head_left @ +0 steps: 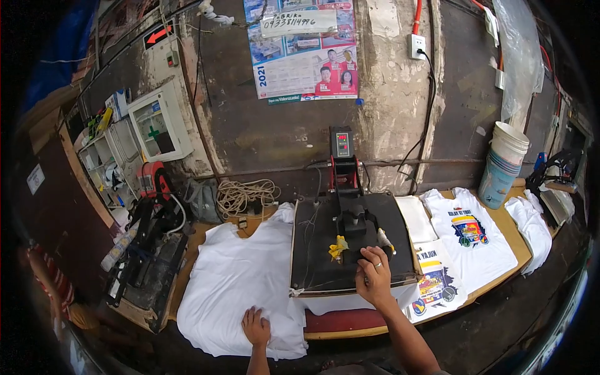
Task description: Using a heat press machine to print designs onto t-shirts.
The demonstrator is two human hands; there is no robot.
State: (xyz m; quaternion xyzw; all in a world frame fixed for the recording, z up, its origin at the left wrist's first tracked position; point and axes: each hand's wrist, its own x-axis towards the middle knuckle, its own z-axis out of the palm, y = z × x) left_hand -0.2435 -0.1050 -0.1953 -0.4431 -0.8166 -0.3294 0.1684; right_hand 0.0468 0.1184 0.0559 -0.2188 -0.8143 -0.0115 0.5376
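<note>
My left hand (256,326) lies flat with its fingers spread on a pile of white T-shirts (219,281) at the left of the bench. A black heat press (319,269) stands in the middle, its upper plate lowered, with white cloth sticking out beneath its front edge. My right hand (374,275), wearing a ring, has its fingers curled at the black handle on top of the press. Yellow cloth (338,248) is wrapped on one side of that handle, and a whitish wrapping (386,240) on the other.
Printed transfer sheets (437,281) and a printed white T-shirt (469,222) lie right of the press. Behind them stand stacked buckets (502,165). A second press (150,250), coiled rope (247,197) and a first-aid cabinet (159,125) are at left. A power cable (431,100) hangs down the wall.
</note>
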